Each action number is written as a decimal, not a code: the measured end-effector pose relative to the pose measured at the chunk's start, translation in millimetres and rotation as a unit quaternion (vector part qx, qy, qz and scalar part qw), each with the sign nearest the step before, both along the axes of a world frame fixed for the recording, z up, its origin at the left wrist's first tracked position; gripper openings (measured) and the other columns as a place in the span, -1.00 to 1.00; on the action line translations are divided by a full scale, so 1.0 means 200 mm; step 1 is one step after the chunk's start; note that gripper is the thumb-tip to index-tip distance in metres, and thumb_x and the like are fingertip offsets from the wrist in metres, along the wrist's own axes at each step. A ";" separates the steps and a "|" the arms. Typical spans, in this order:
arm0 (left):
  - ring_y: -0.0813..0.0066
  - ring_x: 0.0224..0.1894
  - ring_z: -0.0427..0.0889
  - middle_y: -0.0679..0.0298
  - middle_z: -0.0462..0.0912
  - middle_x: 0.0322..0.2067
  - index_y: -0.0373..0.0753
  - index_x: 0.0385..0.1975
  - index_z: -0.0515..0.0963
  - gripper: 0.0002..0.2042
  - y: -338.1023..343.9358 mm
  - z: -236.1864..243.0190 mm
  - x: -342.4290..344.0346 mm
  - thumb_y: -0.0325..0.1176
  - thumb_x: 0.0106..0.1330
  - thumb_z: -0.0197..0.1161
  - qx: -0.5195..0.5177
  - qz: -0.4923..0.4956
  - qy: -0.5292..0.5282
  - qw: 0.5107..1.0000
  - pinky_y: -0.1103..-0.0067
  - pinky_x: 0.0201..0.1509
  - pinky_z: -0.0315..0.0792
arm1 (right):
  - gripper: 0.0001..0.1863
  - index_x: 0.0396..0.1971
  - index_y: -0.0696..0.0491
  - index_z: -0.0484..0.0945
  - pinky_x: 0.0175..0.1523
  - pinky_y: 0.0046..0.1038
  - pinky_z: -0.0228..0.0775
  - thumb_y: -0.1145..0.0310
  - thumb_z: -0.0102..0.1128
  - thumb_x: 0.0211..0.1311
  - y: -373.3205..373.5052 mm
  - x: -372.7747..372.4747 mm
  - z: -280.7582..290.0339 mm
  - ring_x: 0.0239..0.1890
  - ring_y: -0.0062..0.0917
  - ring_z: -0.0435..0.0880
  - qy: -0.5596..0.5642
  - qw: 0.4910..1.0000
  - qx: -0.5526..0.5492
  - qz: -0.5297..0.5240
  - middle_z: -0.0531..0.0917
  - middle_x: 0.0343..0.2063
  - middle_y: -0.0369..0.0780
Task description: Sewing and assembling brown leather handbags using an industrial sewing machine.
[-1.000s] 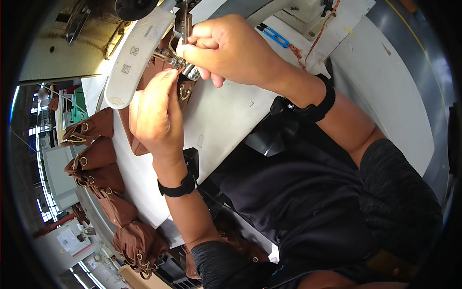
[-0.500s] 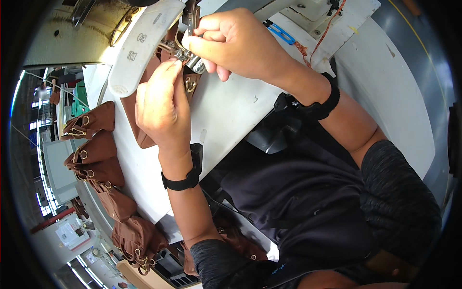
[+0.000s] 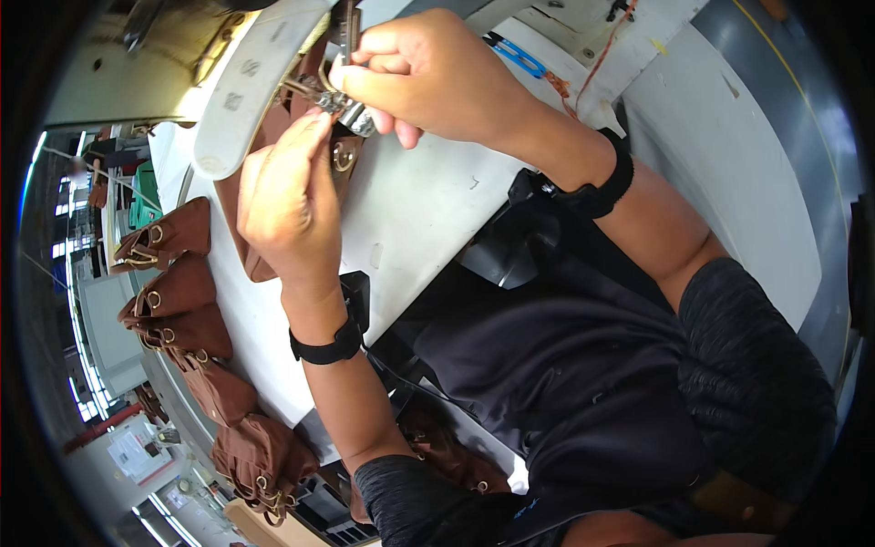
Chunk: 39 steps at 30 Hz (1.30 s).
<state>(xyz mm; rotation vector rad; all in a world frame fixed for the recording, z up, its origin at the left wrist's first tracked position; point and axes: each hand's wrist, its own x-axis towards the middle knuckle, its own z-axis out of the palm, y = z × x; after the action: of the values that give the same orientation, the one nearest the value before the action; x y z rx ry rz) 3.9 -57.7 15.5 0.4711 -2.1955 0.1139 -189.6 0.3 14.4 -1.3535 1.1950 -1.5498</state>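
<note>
Both my hands are at the needle end of a sewing machine [image 3: 239, 102] at the top left. The fingertips of my left hand [image 3: 290, 199] are pinched together just below the small metal presser parts [image 3: 330, 100]. From the right, my right hand [image 3: 433, 77] closes its thumb and forefinger beside the upright metal bar [image 3: 349, 35], its other fingers curled. Whatever sits in either pinch is too small or hidden to make out. Under the machine lies a brown bag [image 3: 260, 262] with a brass ring fitting [image 3: 344, 157], partly covered by my left hand.
Several brown bags [image 3: 196, 305] with brass rings line the left edge of the white table [image 3: 415, 205]. Blue-handled thread snips [image 3: 519, 55] lie at the upper right, by an orange-red cord [image 3: 597, 68]. A green bin [image 3: 144, 196] stands beyond the table.
The whole view has shifted a little, so the machine and hands appear slightly further left. Both hands stay pinched at the needle area, with little change in their fingers.
</note>
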 end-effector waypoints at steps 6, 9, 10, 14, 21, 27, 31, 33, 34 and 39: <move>0.31 -0.22 0.78 0.21 0.83 -0.23 -0.27 -0.22 0.76 -0.80 -0.01 -0.01 0.02 -0.66 0.20 0.42 0.001 -0.001 0.003 1.000 0.51 -0.06 0.61 | -0.73 -0.48 0.20 0.62 -0.55 -0.57 0.41 0.30 0.24 0.34 0.00 0.02 -0.02 -0.71 -0.63 0.62 0.003 1.000 -0.012 -0.008 0.66 -0.68 -0.25; 0.32 -0.24 0.77 0.22 0.83 -0.22 -0.27 -0.22 0.76 -0.80 0.00 -0.01 0.02 -0.66 0.19 0.42 -0.012 0.014 0.002 1.000 0.52 -0.08 0.62 | -0.73 -0.48 0.20 0.62 -0.55 -0.57 0.42 0.31 0.24 0.34 0.00 0.03 -0.02 -0.72 -0.64 0.62 -0.003 1.000 -0.016 -0.004 0.66 -0.69 -0.24; 0.32 -0.24 0.77 0.22 0.83 -0.22 -0.27 -0.22 0.76 -0.80 0.00 -0.01 0.01 -0.66 0.19 0.42 -0.013 0.012 0.000 1.000 0.52 -0.08 0.62 | -0.72 -0.49 0.20 0.62 -0.55 -0.56 0.42 0.31 0.23 0.35 0.00 0.03 -0.02 -0.72 -0.64 0.62 -0.011 1.000 -0.023 -0.007 0.66 -0.69 -0.24; 0.33 -0.23 0.76 0.20 0.83 -0.21 -0.29 -0.21 0.76 -0.80 0.02 -0.02 -0.01 -0.66 0.19 0.43 -0.029 0.018 0.001 0.999 0.51 -0.10 0.63 | -0.74 -0.40 0.23 0.64 -0.52 -0.55 0.45 0.31 0.23 0.37 0.00 0.03 -0.05 -0.70 -0.63 0.63 -0.009 0.999 -0.024 -0.023 0.68 -0.66 -0.23; 0.39 0.00 0.74 0.10 0.80 -0.06 -0.41 -0.09 0.73 -0.83 -0.06 0.14 0.11 -0.48 0.49 0.26 0.297 -0.035 -0.053 0.953 0.50 0.15 0.54 | -0.66 0.17 0.22 0.54 0.17 -0.42 0.52 0.37 0.17 0.53 0.25 0.21 -0.33 0.05 -0.47 0.70 0.042 0.989 -0.107 -0.095 0.72 -0.04 -0.11; 0.41 -0.03 0.70 0.16 0.77 -0.09 -0.37 0.01 0.68 -0.77 -0.38 0.20 0.10 -0.40 0.50 0.25 0.404 -0.034 -0.162 0.900 0.50 0.14 0.52 | -0.41 0.34 0.27 0.38 0.51 -0.32 0.17 0.25 0.26 0.48 0.09 0.45 -0.45 0.40 -0.28 0.45 0.001 0.990 -0.116 -0.080 0.54 0.26 -0.02; 0.36 -0.10 0.69 0.19 0.76 -0.19 -0.32 0.00 0.68 -0.76 -0.38 0.25 0.01 -0.32 0.53 0.22 0.311 -0.106 -0.267 0.906 0.49 0.06 0.53 | -0.54 0.23 0.22 0.53 0.28 -0.44 0.39 0.26 0.27 0.47 0.11 0.44 -0.46 0.11 -0.53 0.58 -0.082 0.995 -0.035 -0.043 0.66 0.00 -0.19; 0.23 0.31 0.55 0.07 0.67 0.19 -0.34 0.21 0.61 -0.54 -0.34 0.38 -0.02 -0.06 0.63 0.08 0.372 -0.008 -0.384 0.845 0.43 0.45 0.29 | -0.60 0.11 0.21 0.59 0.16 -0.43 0.43 0.24 0.31 0.44 0.14 0.41 -0.42 -0.03 -0.51 0.62 -0.092 0.994 -0.047 -0.040 0.68 -0.14 -0.20; 0.23 0.31 0.55 0.07 0.67 0.19 -0.34 0.21 0.61 -0.54 -0.34 0.40 -0.02 -0.06 0.63 0.08 0.371 -0.007 -0.383 0.846 0.43 0.45 0.29 | -0.65 0.00 0.19 0.64 0.03 -0.42 0.47 0.23 0.34 0.41 0.14 0.41 -0.39 -0.17 -0.48 0.65 -0.108 0.992 -0.065 -0.031 0.70 -0.28 -0.21; 0.19 0.07 0.69 -0.01 0.77 -0.07 -0.39 -0.03 0.71 -0.52 -0.31 0.43 0.01 -0.03 0.61 0.09 0.281 0.010 -0.422 0.862 0.41 0.26 0.45 | -0.70 -0.08 0.18 0.69 -0.21 -0.64 0.36 0.22 0.31 0.47 0.21 0.37 -0.23 -0.33 -0.86 0.48 -0.255 0.966 0.031 0.040 0.62 -0.40 -0.48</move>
<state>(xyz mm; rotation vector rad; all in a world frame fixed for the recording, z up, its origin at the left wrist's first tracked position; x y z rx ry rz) 6.8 -120.3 101.5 0.8888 -3.0975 -0.4030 -116.6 43.0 -31.8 -0.8699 0.8465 -1.6536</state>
